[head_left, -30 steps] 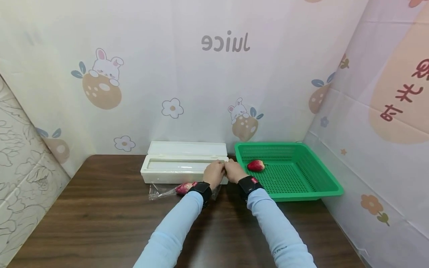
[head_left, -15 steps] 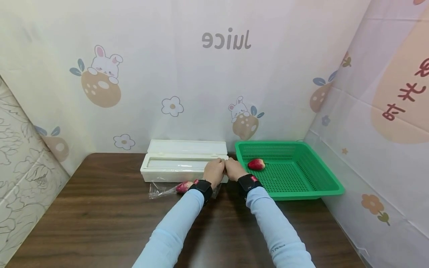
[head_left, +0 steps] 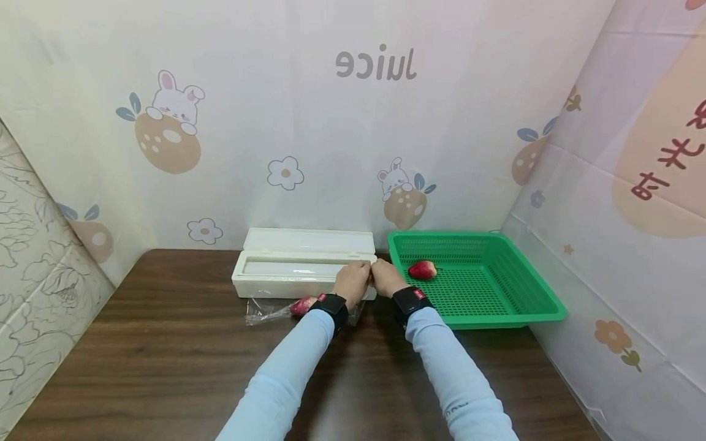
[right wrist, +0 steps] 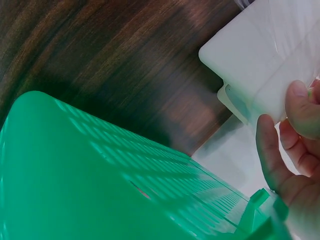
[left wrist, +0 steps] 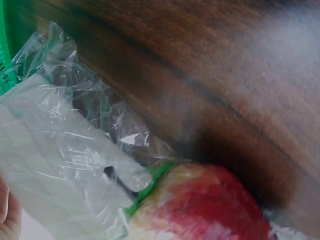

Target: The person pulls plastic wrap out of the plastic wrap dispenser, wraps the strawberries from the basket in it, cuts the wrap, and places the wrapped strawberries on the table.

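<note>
My left hand and right hand meet at the right end of a white cling film dispenser, whose lid stands up at the back. Both hands are curled at the edge of the clear cling film and pinch it. In the right wrist view, the right thumb and fingers lie at the dispenser's corner, with film stretched beside them. Under the film, in front of the dispenser, lies a red fruit with a brown stem and green leaf. My left wrist partly hides it in the head view.
A green perforated basket stands close to my right hand, holding another red fruit. The brown wooden table meets a printed cloth backdrop behind the dispenser and at the right.
The head view has shifted slightly. Both hands stay together at the dispenser's right end with almost no movement; the fruit, film and basket stay in place.
</note>
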{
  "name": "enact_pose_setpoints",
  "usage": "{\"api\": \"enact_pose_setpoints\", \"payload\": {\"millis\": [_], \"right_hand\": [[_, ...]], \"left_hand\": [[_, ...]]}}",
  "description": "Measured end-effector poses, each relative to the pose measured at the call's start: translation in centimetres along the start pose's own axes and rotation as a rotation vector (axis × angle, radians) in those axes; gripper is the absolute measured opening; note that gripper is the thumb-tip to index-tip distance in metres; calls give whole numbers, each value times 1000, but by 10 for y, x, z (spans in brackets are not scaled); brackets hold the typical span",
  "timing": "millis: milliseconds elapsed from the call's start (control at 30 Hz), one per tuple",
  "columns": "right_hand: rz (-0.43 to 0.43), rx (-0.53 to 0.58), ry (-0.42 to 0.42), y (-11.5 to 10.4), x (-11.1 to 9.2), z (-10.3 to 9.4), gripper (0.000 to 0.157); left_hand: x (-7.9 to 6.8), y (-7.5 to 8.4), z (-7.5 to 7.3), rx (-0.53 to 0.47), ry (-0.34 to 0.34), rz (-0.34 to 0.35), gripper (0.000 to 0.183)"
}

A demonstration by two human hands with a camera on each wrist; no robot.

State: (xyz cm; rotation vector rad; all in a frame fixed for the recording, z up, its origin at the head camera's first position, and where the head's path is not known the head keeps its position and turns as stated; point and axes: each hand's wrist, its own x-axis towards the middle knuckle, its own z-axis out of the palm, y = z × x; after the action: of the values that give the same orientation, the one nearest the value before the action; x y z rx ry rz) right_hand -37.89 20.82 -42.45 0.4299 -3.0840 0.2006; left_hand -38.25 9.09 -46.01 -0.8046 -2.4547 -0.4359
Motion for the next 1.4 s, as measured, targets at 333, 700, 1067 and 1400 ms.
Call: {"api": "enact_pose_setpoints", "payload": {"millis": [333, 700, 1067, 1400], "right_hand": [[55, 42, 14, 1, 0, -1, 16], [70, 60, 30, 2, 1, -1, 8], [69, 78, 29, 1, -2, 0, 10], [79, 93, 19, 1, -2, -1, 15]], "left_hand": [[0, -3, 0, -86, -93, -42, 13], [5, -4, -11, -109, -165, -31, 11], [4, -11, -5, -137, -185, -13, 13], [4, -13, -8, -175, -206, -24, 13]]}}
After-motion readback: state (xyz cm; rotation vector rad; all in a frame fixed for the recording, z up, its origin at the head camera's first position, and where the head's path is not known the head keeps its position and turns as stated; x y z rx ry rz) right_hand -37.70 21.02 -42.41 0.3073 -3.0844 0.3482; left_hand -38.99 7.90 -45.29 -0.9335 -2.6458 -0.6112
